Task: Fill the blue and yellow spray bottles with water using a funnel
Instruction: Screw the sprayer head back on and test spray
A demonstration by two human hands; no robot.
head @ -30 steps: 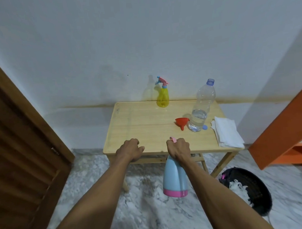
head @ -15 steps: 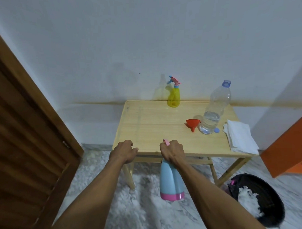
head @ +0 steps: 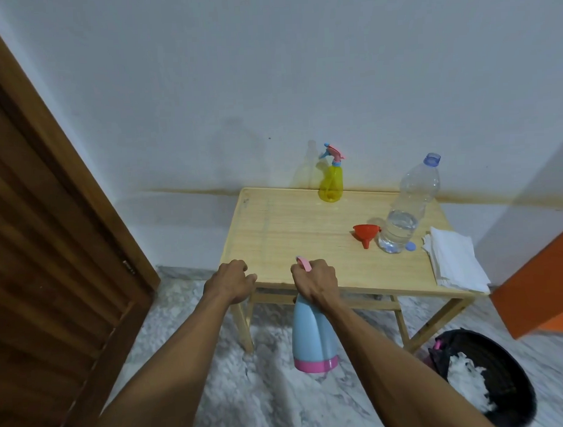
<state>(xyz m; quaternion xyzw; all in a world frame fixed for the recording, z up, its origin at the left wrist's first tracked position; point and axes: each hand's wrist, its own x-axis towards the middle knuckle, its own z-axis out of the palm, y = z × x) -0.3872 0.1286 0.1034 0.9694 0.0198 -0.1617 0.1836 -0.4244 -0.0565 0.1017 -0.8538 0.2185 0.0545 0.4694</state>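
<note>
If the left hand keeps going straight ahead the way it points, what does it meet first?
Probably the wooden table: the left hand is at its near-left corner edge. Beyond that the tabletop looks free; depth is unclear.

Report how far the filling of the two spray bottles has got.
Done: nothing filled that shows. The water bottle stands uncapped, its cap beside it, and the red funnel lies on the table. In hand: the right hand grips the blue spray bottle by its top, below table level; the left hand holds nothing. Left: both fills; the yellow spray bottle waits, sprayer on, by the wall.
</note>
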